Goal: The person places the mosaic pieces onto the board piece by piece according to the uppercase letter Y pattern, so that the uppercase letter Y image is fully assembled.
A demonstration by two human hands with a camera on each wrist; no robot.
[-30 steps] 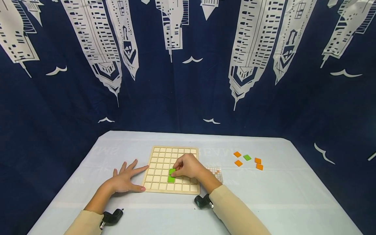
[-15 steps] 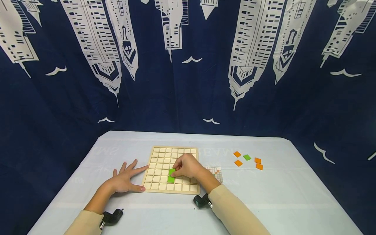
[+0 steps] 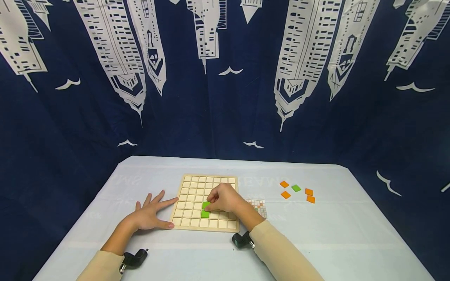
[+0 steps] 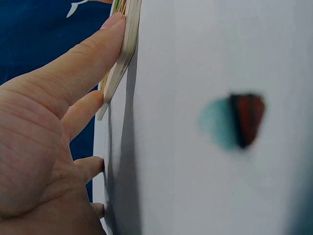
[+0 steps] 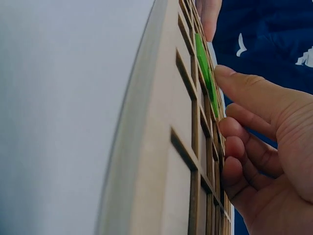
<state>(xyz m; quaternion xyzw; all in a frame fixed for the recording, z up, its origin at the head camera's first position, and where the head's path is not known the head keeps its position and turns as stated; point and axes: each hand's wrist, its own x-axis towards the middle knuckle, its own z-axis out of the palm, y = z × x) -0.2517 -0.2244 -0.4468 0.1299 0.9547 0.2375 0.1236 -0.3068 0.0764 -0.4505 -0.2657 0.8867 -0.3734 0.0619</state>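
Note:
A square wooden grid board (image 3: 190,191) lies on the white table. Two green square tiles sit one above the other in its cells, the nearer tile (image 3: 205,214) fully visible and the farther tile (image 3: 205,205) partly covered by fingers. My right hand (image 3: 226,200) pinches the farther one between thumb and curled fingers; in the right wrist view its thumb (image 5: 244,83) is right at the green pieces. Spread wide, my left hand (image 3: 147,214) touches the board's left edge with thumb and index finger. The left wrist view shows its thumb (image 4: 93,54) against the board's side.
Right of the board, a small printed pattern card (image 3: 261,208) lies partly under my right forearm. Farther right are a loose green tile (image 3: 296,188) and several orange tiles (image 3: 286,194). A dark blue curtain (image 3: 211,117) hangs behind the table.

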